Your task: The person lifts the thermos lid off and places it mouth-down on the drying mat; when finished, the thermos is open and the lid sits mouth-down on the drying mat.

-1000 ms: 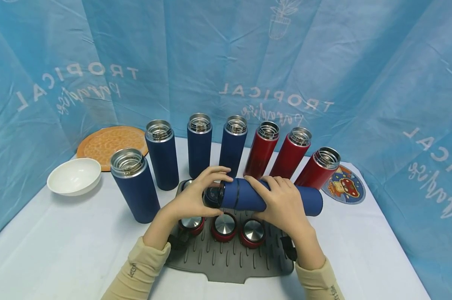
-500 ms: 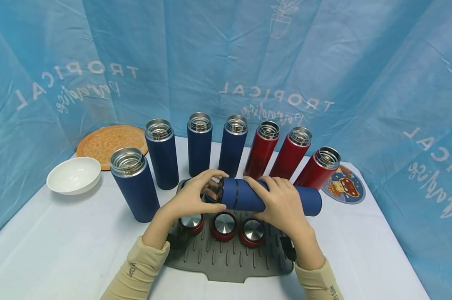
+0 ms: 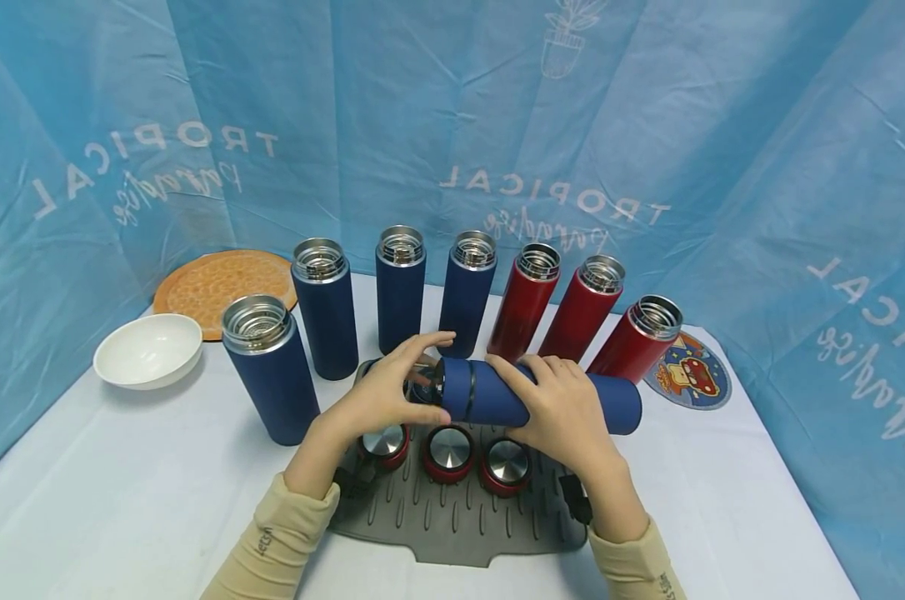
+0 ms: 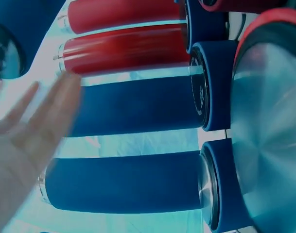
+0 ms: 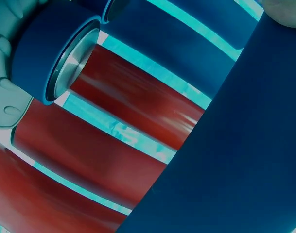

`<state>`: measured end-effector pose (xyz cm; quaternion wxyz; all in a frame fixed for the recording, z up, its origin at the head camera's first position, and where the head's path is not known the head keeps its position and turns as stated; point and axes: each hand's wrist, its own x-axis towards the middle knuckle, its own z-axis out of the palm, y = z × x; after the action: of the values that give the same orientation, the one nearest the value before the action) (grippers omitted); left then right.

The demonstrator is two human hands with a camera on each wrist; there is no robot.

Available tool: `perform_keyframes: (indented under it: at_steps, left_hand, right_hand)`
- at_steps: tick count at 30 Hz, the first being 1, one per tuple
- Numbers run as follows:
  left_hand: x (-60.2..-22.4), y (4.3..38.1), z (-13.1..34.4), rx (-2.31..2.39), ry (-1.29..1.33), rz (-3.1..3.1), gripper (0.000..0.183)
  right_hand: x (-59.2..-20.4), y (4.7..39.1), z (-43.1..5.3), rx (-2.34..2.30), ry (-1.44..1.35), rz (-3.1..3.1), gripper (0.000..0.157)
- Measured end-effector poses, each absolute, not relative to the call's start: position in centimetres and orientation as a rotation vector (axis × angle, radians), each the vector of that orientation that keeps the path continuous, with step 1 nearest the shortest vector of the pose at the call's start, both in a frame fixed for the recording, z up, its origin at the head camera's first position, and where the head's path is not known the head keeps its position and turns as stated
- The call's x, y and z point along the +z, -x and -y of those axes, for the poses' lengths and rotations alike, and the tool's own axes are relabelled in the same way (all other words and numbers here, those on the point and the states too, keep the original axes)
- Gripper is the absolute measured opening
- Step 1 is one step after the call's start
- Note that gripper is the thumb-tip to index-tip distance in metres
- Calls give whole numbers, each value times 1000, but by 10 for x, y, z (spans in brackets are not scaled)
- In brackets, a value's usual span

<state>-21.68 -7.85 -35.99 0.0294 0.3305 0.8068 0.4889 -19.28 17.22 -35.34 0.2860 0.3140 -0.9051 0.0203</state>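
Observation:
My right hand (image 3: 561, 408) grips a blue thermos bottle (image 3: 490, 392), held on its side above the grey ribbed mat (image 3: 460, 533). The bottle's lidded end points left, with a dark band where lid meets body. Around that end my left hand (image 3: 381, 392) is spread, thumb below and fingers above. In the left wrist view its blurred fingers (image 4: 50, 104) stand apart from the bottle (image 4: 28, 29). Red-rimmed lids with steel faces, among them the middle red lid (image 3: 448, 454), sit on the mat. Blue lids (image 4: 218, 87) are mostly hidden from the head view.
Several uncapped bottles stand in an arc behind: blue ones like the near-left blue bottle (image 3: 272, 375) and red ones like the right-hand red bottle (image 3: 632, 342). A white bowl (image 3: 148, 354) and an orange round mat (image 3: 212, 283) lie left, a cartoon coaster (image 3: 696, 375) right.
My left fingers have come off the bottle's lid and spread wider, after turning around it. The bottle, still in my right hand, has shifted very slightly left.

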Motion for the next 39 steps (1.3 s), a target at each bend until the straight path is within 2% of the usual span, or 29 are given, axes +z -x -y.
perform_keyframes:
  at_steps: [3, 8, 20, 34, 37, 39]
  left_hand:
    - [-360, 217, 78, 1610, -1182, -2375, 86]
    - [-359, 215, 77, 1641, -1283, -2347, 64]
    - [-361, 214, 76, 1689, -967, -2419, 67]
    - [-356, 213, 73, 1549, -689, -2605, 36]
    - [-357, 213, 74, 1571, -701, -2509, 42]
    - [-356, 214, 74, 1601, -759, -2434, 54]
  right_hand:
    - [-352, 193, -174, 40, -825, 2421, 97]
    - [-351, 193, -176, 36, -807, 2432, 96]
    - [-350, 193, -176, 52, -815, 2413, 95]
    - [-351, 191, -171, 9, -802, 2385, 93]
    - [-350, 191, -172, 20, -800, 2391, 94]
    - [-350, 191, -173, 23, -799, 2392, 95]
